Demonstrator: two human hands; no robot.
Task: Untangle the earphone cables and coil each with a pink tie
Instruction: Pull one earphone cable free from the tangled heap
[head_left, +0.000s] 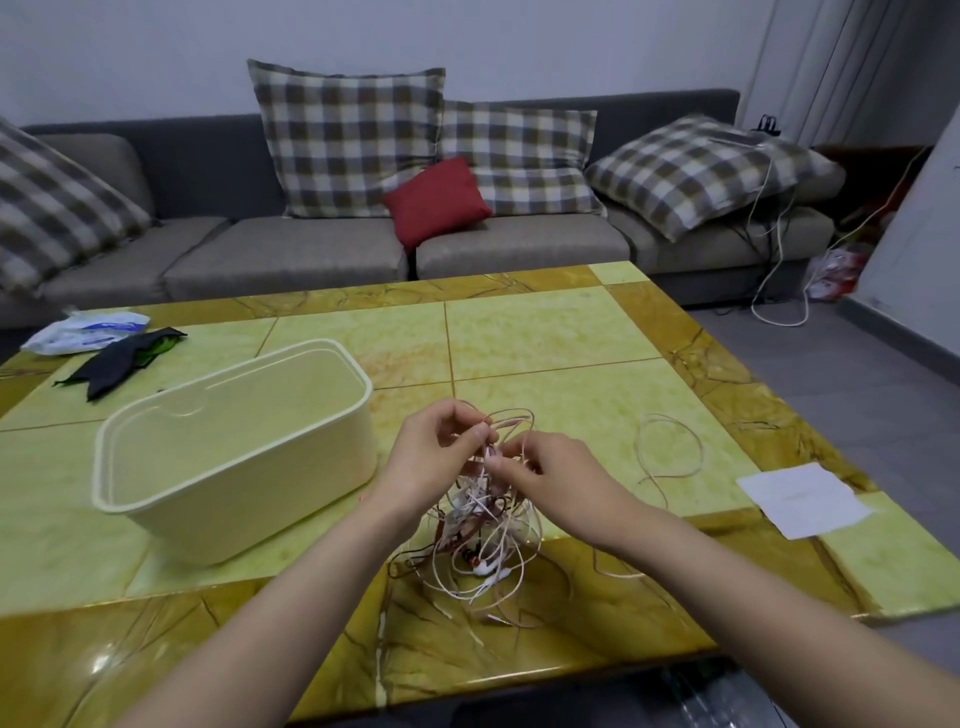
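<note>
Pinches the top of the tangle (483, 519) from both sides, held above the near edge of the table (571, 332). Left hand (431, 457): thumb and forefinger closed on a loop. Right hand (556, 478): fingertips curled in on a strand just beside the left pinch. Hangs from there in a loose bunch, lowest loops and a white earbud (485, 567) resting on the brown border, just right of the box (234, 452). Further right on the table, near a paper (802, 499), one loose cable (670, 452), apart from the bunch.

Looks light, thin and limp, so no effort to lift, but no shape of its own either. Probably tightens into knots under any hard pull, and seems thin enough to be strained at the buds. Best taken at a free end, an earbud or plug, then fed back through the loops one at a time, with the other hand spreading the bunch open. Cannot make out any pink tie for certain among the strands.
</note>
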